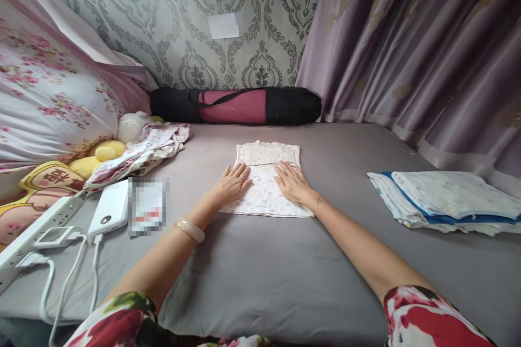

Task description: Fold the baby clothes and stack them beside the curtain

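Note:
A small white garment (pixel 266 195) with a faint print lies flat on the grey bed sheet in front of me. Its far part is folded over, leaving a crease across the middle. My left hand (pixel 235 181) rests flat on its left side, palm down with the fingers stretched out. On the right side my right hand (pixel 292 183) lies palm down too, fingers spread near the fold. Neither hand grips the cloth. Whatever is under the palms is hidden.
A stack of folded clothes (pixel 443 197) sits at the right. Crumpled printed cloth (pixel 142 151) and plush toys (pixel 108 150) lie at the left, near a white power bank (pixel 109 208) and a power strip (pixel 61 216) with cables. A black and pink rolled bag (pixel 234 106) lies along the wall.

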Demonstrator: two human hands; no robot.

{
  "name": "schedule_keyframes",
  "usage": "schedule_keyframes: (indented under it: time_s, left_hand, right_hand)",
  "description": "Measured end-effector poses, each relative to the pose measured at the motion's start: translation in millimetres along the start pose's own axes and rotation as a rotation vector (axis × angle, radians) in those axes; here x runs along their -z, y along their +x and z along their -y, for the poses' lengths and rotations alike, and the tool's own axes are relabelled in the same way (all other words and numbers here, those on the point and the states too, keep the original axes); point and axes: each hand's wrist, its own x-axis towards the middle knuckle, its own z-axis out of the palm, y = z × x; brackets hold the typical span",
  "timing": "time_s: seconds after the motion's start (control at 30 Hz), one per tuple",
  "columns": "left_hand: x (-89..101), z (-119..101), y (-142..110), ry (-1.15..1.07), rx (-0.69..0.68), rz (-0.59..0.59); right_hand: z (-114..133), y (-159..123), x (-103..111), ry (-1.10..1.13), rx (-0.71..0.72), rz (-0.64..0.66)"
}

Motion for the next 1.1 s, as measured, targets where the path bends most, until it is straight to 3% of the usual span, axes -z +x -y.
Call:
schedule_keyframes:
  time_s: [0.1, 0.23, 0.4, 0.6, 0.93, 1.1]
  left_hand:
    - [2.6, -14.4, -9.3, 0.026, -0.086, -0.069]
    - [-4.3, -30.9, -22.7, -0.026, -0.179, -0.031]
    - [-8.7, -33.6, -26.0, -0.045, -0.188, 0.007]
    - [-10.2, -34.0, -21.5, -0.059, -0.197, -0.085]
    - [21.9, -29.1, -73.4, -0.273, -0.321, -0.055]
    - [26.3, -29.1, -76.4, -0.221, -0.361, -0.063]
  right_hand:
    - [9.6, -12.7, 1.6, 0.007, 0.064, -0.009]
    - [22.0, -28.7, -4.3, 0.021, 0.171, 0.017]
    - [25.7, -33.0, -7.8, 0.029, 0.168, 0.037]
    - [29.6, -29.4, -3.4, 0.034, 0.142, 0.06]
    - [27.1, -75.7, 7.9, 0.083, 0.265, 0.087]
    - [26.0, -85.8, 12.8, 0.107, 0.329, -0.033]
